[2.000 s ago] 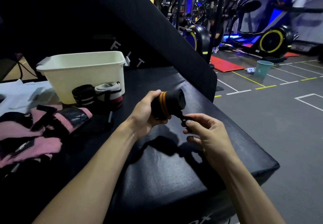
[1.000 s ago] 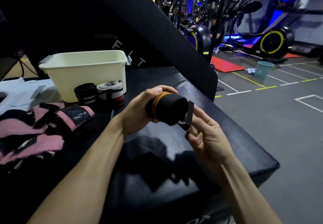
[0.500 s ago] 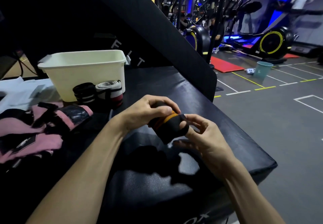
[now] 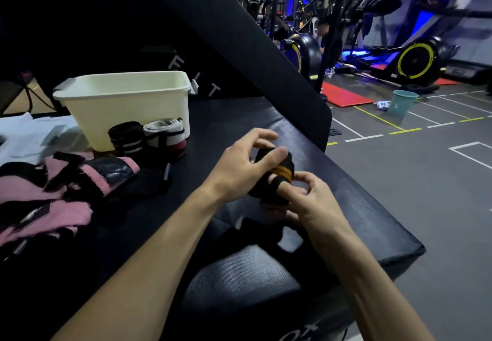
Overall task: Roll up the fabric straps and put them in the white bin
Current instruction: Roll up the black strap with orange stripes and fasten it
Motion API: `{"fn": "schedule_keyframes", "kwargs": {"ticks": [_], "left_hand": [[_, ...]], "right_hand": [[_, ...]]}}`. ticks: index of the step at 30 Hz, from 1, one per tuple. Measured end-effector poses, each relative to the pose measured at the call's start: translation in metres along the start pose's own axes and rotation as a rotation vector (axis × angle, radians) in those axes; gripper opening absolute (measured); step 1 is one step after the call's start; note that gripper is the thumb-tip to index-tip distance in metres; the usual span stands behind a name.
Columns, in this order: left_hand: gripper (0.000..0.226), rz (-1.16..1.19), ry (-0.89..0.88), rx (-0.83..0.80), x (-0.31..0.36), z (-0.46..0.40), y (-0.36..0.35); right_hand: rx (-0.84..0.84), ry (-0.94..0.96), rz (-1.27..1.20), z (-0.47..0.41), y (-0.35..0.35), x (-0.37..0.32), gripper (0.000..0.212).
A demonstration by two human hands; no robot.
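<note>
A rolled black strap with orange stripes [image 4: 277, 178] is held just above the black padded bench [image 4: 359, 207]. My left hand [image 4: 242, 165] grips its top, thumb across the roll. My right hand [image 4: 306, 197] holds it from below and the right, one finger slipped under a black band around the roll. The white bin [image 4: 127, 101] stands at the back left. A rolled black strap with white stripes [image 4: 125, 137] and a rolled grey and red strap [image 4: 166, 134] stand against the bin's front wall.
Loose pink and black straps [image 4: 61, 191] lie heaped at the left. White sheets [image 4: 26, 133] lie behind them. A slanted black pad [image 4: 239, 48] rises behind the bench. The bench edge drops to the gym floor on the right, with a teal bucket [image 4: 403, 102] and exercise machines beyond.
The roll has come lower and tilted. The loose tail that my right hand held out is now wound onto the roll, and a right finger has slid under the band.
</note>
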State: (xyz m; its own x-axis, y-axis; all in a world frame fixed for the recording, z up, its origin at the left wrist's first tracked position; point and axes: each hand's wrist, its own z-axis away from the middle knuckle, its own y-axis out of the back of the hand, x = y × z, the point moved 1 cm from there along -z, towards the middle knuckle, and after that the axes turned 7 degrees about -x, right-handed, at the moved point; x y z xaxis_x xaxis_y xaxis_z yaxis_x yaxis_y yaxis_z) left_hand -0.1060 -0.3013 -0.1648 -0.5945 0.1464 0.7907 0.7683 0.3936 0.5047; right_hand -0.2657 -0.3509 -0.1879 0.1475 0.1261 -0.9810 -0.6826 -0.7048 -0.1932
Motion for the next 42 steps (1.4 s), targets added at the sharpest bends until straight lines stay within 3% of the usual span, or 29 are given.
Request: {"fn": "schedule_keyframes", "kwargs": {"ticks": [5,8,11,19,27,35,42], "left_hand": [[0.033,0.163,-0.082,-0.049,0.003,0.002,0.008],[0.031,-0.008,-0.232,-0.086,0.012,0.007,0.0],[0.028,-0.144,-0.339,0.017,0.014,0.007,-0.015],[0.009,-0.183,-0.313,0.062,0.007,0.005,-0.03],[0.007,-0.213,-0.292,0.116,0.008,0.004,-0.033],[0.011,-0.126,-0.146,0.148,0.005,0.005,-0.021],[0.011,-0.109,-0.155,0.085,0.007,0.006,-0.013]], "right_hand": [[0.195,0.05,-0.206,-0.012,0.013,-0.001,0.032],[0.27,0.081,-0.195,-0.014,0.02,-0.002,0.035],[0.319,0.117,-0.175,-0.012,0.02,0.0,0.036],[0.397,0.127,-0.124,-0.012,0.018,0.0,0.044],[0.376,0.093,-0.153,-0.011,0.016,0.001,0.042],[0.404,0.124,-0.129,-0.014,0.021,-0.01,0.04],[0.135,-0.066,-0.219,-0.008,0.017,-0.008,0.036]]}}
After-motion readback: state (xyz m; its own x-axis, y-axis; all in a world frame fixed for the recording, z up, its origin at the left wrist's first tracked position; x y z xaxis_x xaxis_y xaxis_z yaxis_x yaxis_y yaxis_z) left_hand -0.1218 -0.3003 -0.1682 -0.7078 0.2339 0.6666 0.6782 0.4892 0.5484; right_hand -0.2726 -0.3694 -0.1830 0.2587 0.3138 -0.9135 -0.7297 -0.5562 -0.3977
